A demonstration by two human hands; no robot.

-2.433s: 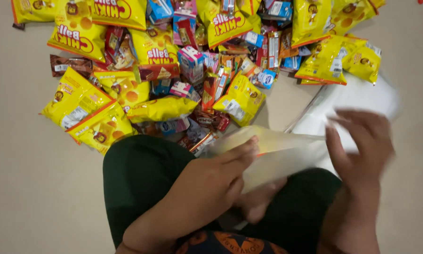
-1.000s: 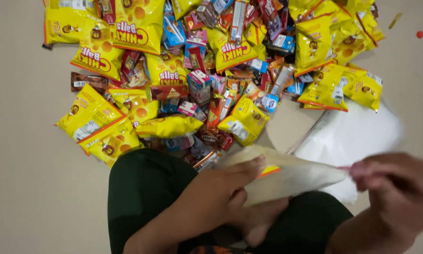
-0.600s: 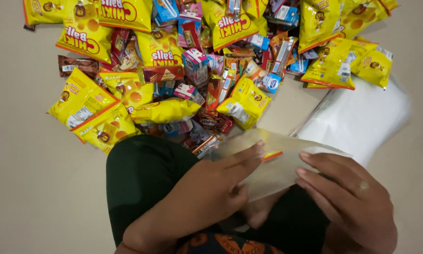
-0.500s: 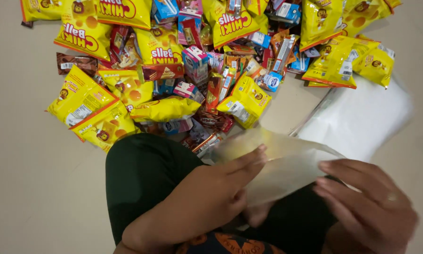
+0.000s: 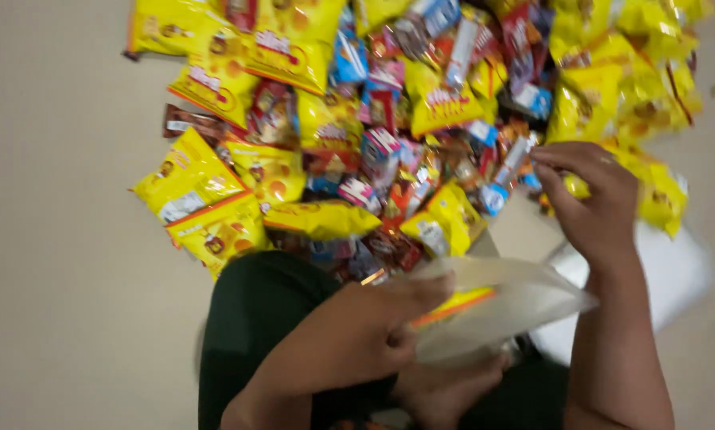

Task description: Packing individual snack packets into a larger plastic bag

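Note:
My left hand (image 5: 365, 330) grips a clear plastic bag (image 5: 496, 306) with a yellow and red strip, held over my lap in dark green trousers (image 5: 254, 318). My right hand (image 5: 592, 199) is raised off the bag and reaches out over the right side of a big heap of snack packets (image 5: 389, 143), fingers curled and apart, holding nothing. The heap holds yellow chip packets (image 5: 190, 179) and small red and blue wrapped sweets. The view is blurred by motion.
A stack of clear plastic bags (image 5: 676, 271) lies on the beige floor (image 5: 63, 263) at the right, beside my right forearm. The heap of packets spreads across the top of the view.
My right hand has left the bag's right edge and moved up and forward to the heap of packets. My left hand keeps its hold on the bag.

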